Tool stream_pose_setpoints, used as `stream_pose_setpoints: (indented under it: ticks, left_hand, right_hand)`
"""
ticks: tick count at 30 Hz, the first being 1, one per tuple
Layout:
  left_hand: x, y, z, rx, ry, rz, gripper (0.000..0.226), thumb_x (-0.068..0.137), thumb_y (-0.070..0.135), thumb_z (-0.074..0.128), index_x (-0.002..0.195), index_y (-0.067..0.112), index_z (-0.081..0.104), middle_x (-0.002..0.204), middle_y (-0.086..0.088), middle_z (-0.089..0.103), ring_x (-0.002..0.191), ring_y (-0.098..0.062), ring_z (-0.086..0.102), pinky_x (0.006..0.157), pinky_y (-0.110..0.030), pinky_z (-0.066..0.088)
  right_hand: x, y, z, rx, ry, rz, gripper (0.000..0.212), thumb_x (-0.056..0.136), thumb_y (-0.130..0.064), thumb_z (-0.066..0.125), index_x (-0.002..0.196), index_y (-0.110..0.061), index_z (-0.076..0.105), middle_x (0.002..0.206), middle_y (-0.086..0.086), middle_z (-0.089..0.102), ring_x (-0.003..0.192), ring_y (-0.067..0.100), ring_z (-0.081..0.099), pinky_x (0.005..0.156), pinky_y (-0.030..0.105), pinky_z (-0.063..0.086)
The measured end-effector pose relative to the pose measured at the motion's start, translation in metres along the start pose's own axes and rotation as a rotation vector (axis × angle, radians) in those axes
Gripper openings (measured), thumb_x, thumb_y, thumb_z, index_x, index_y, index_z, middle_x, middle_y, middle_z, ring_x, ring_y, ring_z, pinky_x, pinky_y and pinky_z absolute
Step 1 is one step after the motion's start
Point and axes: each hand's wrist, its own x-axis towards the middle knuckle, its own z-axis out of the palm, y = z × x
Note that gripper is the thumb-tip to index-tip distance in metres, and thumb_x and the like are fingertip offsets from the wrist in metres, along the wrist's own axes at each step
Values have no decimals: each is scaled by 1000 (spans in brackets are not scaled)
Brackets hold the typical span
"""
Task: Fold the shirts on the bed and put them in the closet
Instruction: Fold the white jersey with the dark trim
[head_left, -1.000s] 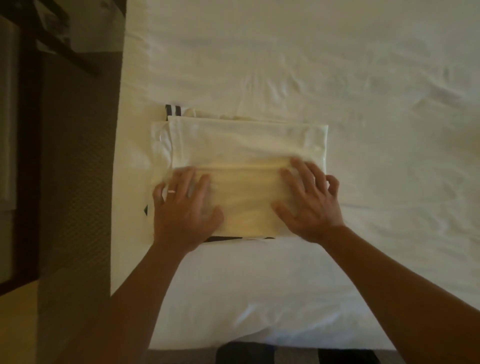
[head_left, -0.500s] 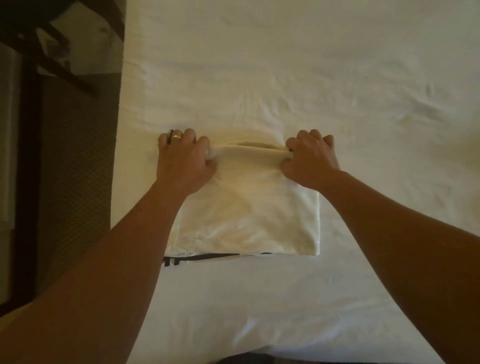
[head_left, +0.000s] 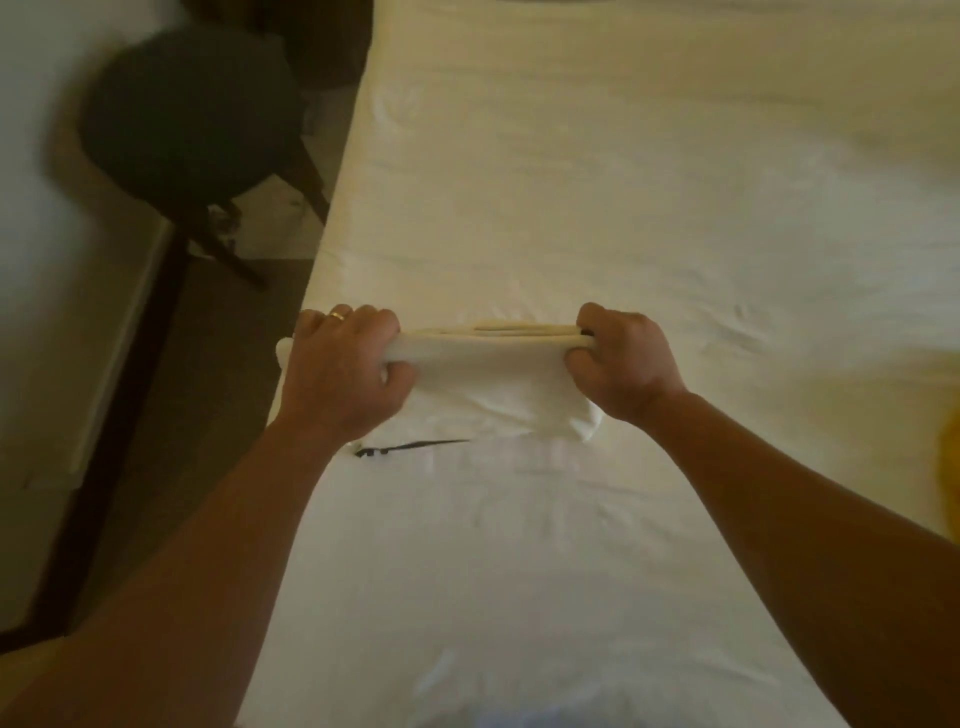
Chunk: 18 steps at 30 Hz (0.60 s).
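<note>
While the bed (head_left: 623, 208) blurs, left hand (head_left: 340, 374) and right hand (head_left: 621, 364) apparently grip the folded shirt (head_left: 493, 379).

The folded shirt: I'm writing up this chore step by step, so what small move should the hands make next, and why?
Probably lift it clear of the bed. The left hand and right hand each grip an end of the folded shirt, its far edge raised and layers stacked, while its near part sags onto the bed. The fold looks finished, so carrying comes next.
</note>
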Motion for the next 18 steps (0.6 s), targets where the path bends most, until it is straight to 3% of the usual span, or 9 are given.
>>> stream_pose_setpoints:
  ticks: [4, 7, 9, 12, 15, 18]
  left_hand:
    - [-41, 46, -38, 45, 93, -45, 18, 81, 30, 57, 88, 13, 59, 80, -4, 56, 71, -24, 50, 76, -39, 35]
    - [-93, 76, -31, 74, 88, -76, 19, 80, 26, 56, 91, 12, 63, 84, -4, 58, 71, -23, 50, 73, -34, 29]
    - [-134, 91, -8, 122, 30, -80, 17, 78, 23, 58, 90, 13, 62, 85, -5, 58, 72, -27, 52, 71, -37, 30]
    - [-198, 110, 33, 167, -84, -11, 15, 77, 20, 57, 91, 14, 58, 85, -7, 57, 72, -33, 57, 68, -41, 35]
    - [-250, 123, 64, 148, -295, 55, 31, 66, 13, 76, 93, 13, 60, 85, -9, 62, 74, -35, 63, 67, -43, 44]
    - [-275, 127, 76, 124, -442, 52, 43, 56, 9, 85, 91, 13, 62, 83, -8, 63, 76, -35, 64, 67, -44, 48]
  right_hand:
    - [-38, -2, -37, 20, 132, -205, 18, 72, -27, 44, 71, -10, 50, 63, -6, 40, 49, 26, 35, 52, 23, 19]
    - [-85, 7, -38, -10, 72, -295, 16, 75, -26, 48, 74, -11, 53, 66, 2, 52, 53, 17, 32, 58, 23, 27]
    - [-124, 23, -26, -109, -27, -313, 13, 77, -24, 60, 81, -12, 57, 75, 4, 59, 58, 17, 41, 59, 26, 36]
    - [-181, 46, -2, -237, -287, -232, 25, 73, -19, 78, 90, -14, 60, 88, 3, 62, 68, 22, 57, 61, 37, 55]
    - [-239, 52, 17, -278, -550, -97, 25, 87, -25, 68, 110, -18, 59, 111, 0, 62, 91, 21, 61, 82, 41, 58]
    - [-273, 51, 28, -281, -651, -16, 30, 97, -30, 61, 125, -22, 54, 127, -3, 57, 110, 19, 59, 97, 36, 53]
